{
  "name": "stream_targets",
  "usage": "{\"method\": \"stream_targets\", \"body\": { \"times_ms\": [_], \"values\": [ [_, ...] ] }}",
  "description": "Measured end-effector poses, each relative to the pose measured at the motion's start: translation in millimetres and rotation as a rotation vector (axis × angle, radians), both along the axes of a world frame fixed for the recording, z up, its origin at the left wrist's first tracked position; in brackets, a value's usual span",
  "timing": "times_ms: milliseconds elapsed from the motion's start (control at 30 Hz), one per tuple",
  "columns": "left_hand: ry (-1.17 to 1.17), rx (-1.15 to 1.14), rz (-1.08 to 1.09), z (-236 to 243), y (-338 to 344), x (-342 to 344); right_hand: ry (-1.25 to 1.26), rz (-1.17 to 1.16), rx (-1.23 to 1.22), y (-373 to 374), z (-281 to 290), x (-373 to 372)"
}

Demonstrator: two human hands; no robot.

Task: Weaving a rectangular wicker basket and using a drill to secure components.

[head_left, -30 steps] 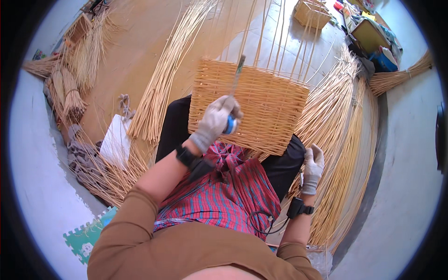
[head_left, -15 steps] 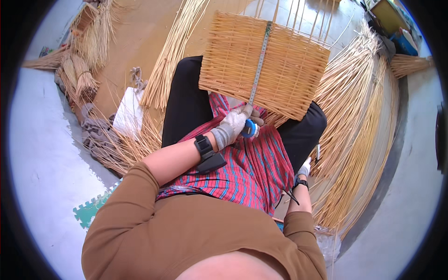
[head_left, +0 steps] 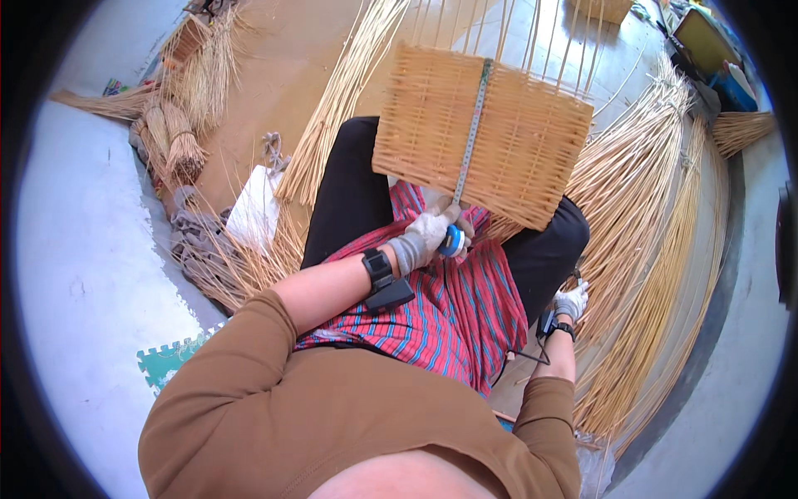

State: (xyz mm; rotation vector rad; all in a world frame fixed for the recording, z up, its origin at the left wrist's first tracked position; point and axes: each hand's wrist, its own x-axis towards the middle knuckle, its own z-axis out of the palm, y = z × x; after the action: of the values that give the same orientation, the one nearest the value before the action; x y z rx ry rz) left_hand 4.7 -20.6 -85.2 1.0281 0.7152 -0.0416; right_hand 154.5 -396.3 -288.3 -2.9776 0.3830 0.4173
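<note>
Tan wicker forms the woven panel (head_left: 532, 133), which is at the person's knees, in front of the body, w/ its lower corners overlapping the black trousers (head_left: 337, 195) in this view. Thin bare stakes (head_left: 505, 29) rise from its top edge. The left hand (head_left: 434, 235), in a pale glove w/ grey cuff, is closed round a blue tape measure (head_left: 451, 241), just below the lower edge of the panel. The blade (head_left: 470, 137) is drawn out & runs across the panel's face, a little slanted, w/ its end approx. at the top edge. The right hand (head_left: 572, 301), gloved too, is lower, outside the right knee, near the large cane bundle (head_left: 640, 175); a small dark thing (head_left: 577, 273) shows next to it, but I cannot tell if this hand grasps it or is released. A red apron (head_left: 399, 333) w/ blue stripes covers the lap. Both wrists wear black bands (head_left: 378, 264). On the left side, a white sheet (head_left: 252, 214) lies on the floor (head_left: 291, 58) near loose canes (head_left: 249, 270) & a grey cloth (head_left: 197, 237).
</note>
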Motion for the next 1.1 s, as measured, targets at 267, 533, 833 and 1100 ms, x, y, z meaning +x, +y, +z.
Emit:
{"method": "stream_targets", "body": {
  "times_ms": [267, 533, 833, 1100],
  "values": [
    [-0.25, 0.366, -0.025, -20.8, -7.0, -2.3, -0.039, -0.066, -0.134, 22.7, 6.3, -10.3],
    [-0.09, 0.101, -0.089, -13.3, -15.0, 8.7, -0.104, 0.032, -0.021, -4.0, -4.8, -26.4],
    [-0.129, -0.01, -0.151, -11.9, -23.3, 6.6, -0.3, 0.088, 0.192, -27.0, 30.2, -48.1],
    [-0.053, -0.199, -0.138, -25.7, -18.2, 15.7, -0.211, -0.513, 1.405, -37.0, 126.9, -90.2]
  ]
}}
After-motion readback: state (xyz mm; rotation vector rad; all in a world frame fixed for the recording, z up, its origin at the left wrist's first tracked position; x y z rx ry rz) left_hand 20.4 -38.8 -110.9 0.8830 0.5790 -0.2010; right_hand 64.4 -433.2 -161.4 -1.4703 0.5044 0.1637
